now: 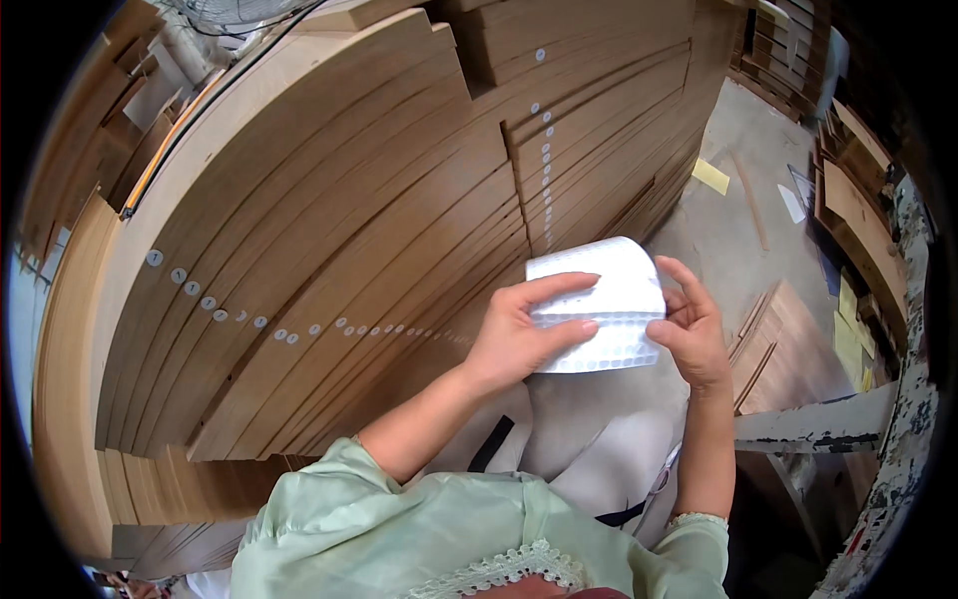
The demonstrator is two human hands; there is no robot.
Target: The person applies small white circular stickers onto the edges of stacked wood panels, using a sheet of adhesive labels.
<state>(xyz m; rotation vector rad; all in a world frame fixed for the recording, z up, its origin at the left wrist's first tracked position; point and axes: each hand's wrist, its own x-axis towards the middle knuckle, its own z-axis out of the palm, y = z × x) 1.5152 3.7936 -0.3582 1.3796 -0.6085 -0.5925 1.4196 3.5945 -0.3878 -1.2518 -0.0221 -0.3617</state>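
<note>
In front of me is a white sheet of small round stickers [624,275], its far part curling up and its rows of circles showing along the near part. My left hand [514,329] grips the sheet from the left, forefinger and thumb lying over its face. At the right edge is my right hand [691,324], fingers curled, thumb against the sheet and forefinger by its upper corner. Whether a loose sticker is in those fingers is too small to tell. Beside the sheet stand stacked brown wood panels [399,190], with numbered round stickers [208,303] along their edges.
On the floor at the right lie yellow paper [711,177] and a wood board [788,344]. A worn metal frame [828,424] runs close by my right arm. More panels [863,200] lean along the far right. A cable [215,100] crosses the stack's upper left.
</note>
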